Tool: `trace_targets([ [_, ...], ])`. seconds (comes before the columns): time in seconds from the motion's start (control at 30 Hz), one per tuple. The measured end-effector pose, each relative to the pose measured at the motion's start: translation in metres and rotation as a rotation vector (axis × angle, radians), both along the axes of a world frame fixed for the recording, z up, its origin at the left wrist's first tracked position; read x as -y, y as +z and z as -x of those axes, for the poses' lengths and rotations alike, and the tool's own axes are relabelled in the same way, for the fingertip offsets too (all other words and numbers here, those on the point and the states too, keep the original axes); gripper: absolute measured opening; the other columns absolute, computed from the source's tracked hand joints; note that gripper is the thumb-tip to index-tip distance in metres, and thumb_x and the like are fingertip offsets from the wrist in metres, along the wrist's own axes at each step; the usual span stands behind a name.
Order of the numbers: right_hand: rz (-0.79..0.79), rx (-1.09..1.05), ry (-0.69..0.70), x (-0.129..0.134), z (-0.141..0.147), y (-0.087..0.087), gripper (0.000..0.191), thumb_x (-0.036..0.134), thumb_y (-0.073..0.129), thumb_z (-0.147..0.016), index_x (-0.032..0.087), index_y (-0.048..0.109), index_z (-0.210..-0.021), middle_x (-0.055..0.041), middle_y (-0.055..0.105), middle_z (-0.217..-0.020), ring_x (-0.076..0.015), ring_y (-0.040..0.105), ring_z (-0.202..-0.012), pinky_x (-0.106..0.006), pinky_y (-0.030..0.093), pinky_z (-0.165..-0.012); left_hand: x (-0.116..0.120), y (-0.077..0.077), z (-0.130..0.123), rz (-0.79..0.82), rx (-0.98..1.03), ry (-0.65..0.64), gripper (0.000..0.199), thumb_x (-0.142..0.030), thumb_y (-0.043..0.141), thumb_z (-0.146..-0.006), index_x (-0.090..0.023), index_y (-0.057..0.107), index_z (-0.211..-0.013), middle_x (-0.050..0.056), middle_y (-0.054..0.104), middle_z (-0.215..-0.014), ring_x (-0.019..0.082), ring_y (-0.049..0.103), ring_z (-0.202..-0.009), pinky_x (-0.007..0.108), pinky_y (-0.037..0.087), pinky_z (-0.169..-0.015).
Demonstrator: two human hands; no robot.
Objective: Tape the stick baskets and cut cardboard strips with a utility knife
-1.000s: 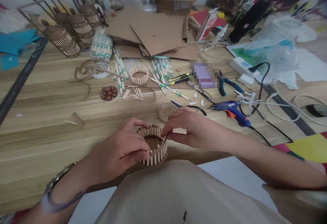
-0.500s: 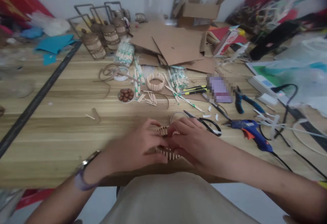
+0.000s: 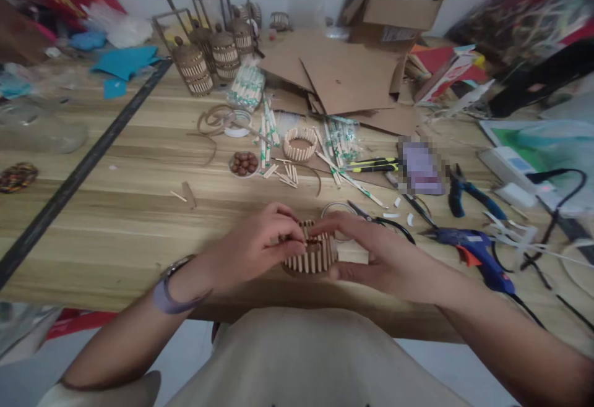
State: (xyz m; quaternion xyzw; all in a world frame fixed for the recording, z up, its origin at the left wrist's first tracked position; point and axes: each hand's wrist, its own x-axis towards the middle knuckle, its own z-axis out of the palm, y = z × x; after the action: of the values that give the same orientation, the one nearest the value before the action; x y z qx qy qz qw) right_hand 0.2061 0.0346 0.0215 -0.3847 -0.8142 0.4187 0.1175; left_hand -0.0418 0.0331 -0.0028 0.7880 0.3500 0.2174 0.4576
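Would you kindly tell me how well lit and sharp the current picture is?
Head view: soft, rather dim light, with shadow just below the slatted ring; same head view: the heap at upper right is smeared, the purple item pixelated.

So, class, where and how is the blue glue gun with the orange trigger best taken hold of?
Probably by its angled blue handle, coming from the near right with the right hand. The glue gun lies with its narrow nozzle pointing left and its handle slanting toward the near right, the orange trigger on the handle's left side, so a hand could wrap there, clear of the nozzle.
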Motion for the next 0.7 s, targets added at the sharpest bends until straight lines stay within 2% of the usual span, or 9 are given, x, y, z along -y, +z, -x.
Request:
trace_targets([
  [0.03,0.001,-0.017,-0.021,-0.002,-0.003,-0.001,0.042,0.046,0.070,-0.089,0.026,0.065,-0.126,-0.0071,0.069,-0.120,-0.0257,0.063,-0.111,-0.040,0.049,-0.093,-0.002,-0.001,0.003,0.006,0.014,0.003,0.017,-0.028,0.059,-0.099,-0.020,0.068,-0.087,0.004,0.066,-0.094,0.022,0.056,-0.114,0.032,0.047,-0.092],
  [0.1,-0.027,-0.051,-0.041,-0.007,-0.008,-0.005,0.044,0.046,0.069,-0.091,0.025,0.064,-0.129,-0.0079,0.070,-0.124,-0.0257,0.063,-0.114,-0.040,0.049,-0.095,-0.005,-0.004,0.006,0.026,0.022,-0.005,0.016,-0.028,0.058,-0.099,-0.021,0.068,-0.088,0.004,0.067,-0.094,0.023,0.055,-0.117,0.033,0.046,-0.093],
  [0.17,-0.063,-0.097,-0.009,-0.012,-0.011,-0.010,0.032,0.043,0.066,-0.094,0.024,0.068,-0.120,-0.0080,0.071,-0.121,-0.0244,0.063,-0.114,-0.040,0.047,-0.097,-0.007,-0.006,0.009,0.043,0.023,-0.014,0.016,-0.029,0.058,-0.098,-0.022,0.068,-0.088,0.003,0.067,-0.093,0.023,0.053,-0.119,0.034,0.045,-0.095],
  [0.27,-0.082,-0.148,0.066,-0.016,-0.012,-0.017,0.015,0.034,0.063,-0.097,0.021,0.069,-0.100,-0.0059,0.073,-0.103,-0.0211,0.065,-0.102,-0.039,0.047,-0.094,-0.010,-0.008,0.012,0.058,0.009,-0.032,0.018,-0.030,0.058,-0.098,-0.023,0.069,-0.086,0.003,0.069,-0.094,0.023,0.053,-0.121,0.036,0.045,-0.098],
  [0.4,-0.089,-0.176,0.111,-0.016,-0.010,-0.023,0.012,0.031,0.067,-0.095,0.021,0.067,-0.090,-0.0037,0.071,-0.092,-0.0195,0.062,-0.095,-0.038,0.044,-0.091,-0.012,-0.010,0.013,0.071,-0.026,-0.063,0.015,-0.036,0.065,-0.095,-0.025,0.074,-0.095,0.004,0.071,-0.102,0.025,0.054,-0.121,0.036,0.048,-0.097],
  [0.47,-0.102,-0.171,0.117,-0.015,-0.008,-0.024,0.010,0.029,0.070,-0.094,0.020,0.068,-0.089,-0.0033,0.070,-0.092,-0.0195,0.061,-0.096,-0.039,0.043,-0.092,-0.011,-0.012,0.011,0.040,-0.032,-0.081,0.016,-0.038,0.066,-0.095,-0.025,0.076,-0.097,0.004,0.071,-0.102,0.025,0.054,-0.119,0.036,0.049,-0.095],
  [0.6,-0.125,-0.146,0.138,-0.013,-0.004,-0.024,0.008,0.020,0.075,-0.089,0.020,0.068,-0.087,-0.0010,0.070,-0.089,-0.0192,0.061,-0.095,-0.040,0.040,-0.093,-0.006,-0.013,0.004,-0.063,-0.039,-0.113,0.021,-0.033,0.060,-0.099,-0.024,0.074,-0.086,0.003,0.072,-0.090,0.025,0.054,-0.116,0.036,0.048,-0.096],
  [0.7,-0.134,-0.143,0.113,-0.012,-0.002,-0.024,0.009,0.020,0.077,-0.087,0.020,0.069,-0.084,-0.0008,0.071,-0.088,-0.0194,0.063,-0.096,-0.040,0.041,-0.095,-0.002,-0.014,0.002,-0.162,-0.035,-0.104,0.023,-0.030,0.055,-0.102,-0.023,0.070,-0.086,0.002,0.071,-0.085,0.023,0.056,-0.111,0.038,0.045,-0.100],
])
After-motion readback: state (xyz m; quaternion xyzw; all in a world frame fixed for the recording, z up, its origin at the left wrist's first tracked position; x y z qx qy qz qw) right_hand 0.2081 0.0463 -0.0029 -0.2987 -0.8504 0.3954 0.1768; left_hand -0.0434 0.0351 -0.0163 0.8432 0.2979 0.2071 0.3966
